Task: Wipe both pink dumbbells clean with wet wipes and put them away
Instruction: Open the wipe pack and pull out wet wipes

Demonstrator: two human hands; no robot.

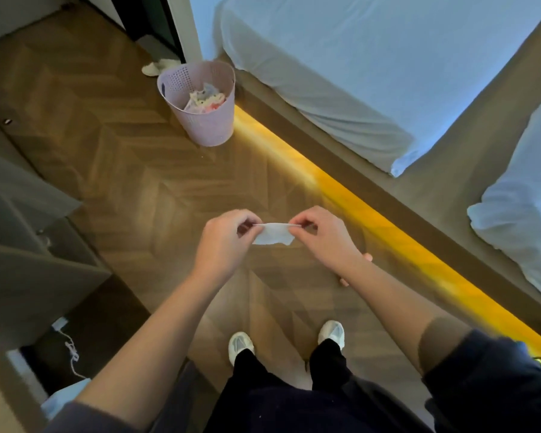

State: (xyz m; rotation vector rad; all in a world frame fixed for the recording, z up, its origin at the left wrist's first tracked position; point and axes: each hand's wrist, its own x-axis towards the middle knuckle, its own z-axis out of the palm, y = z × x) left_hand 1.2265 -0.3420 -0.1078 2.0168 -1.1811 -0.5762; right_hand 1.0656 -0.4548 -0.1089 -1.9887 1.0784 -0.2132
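Count: one wet wipe (274, 234), one pink waste basket (200, 101), two white shoes (240, 345), no dumbbell in view. Left hand (225, 242) and right hand (322, 235) are both pinching the wipe's top edge, thumb and fingertips closed on opposite corners, remaining fingers curled. The wipe is hanging stretched between them above the wood floor (132, 170). The basket is standing beside the bed (356, 73), holding crumpled scraps.
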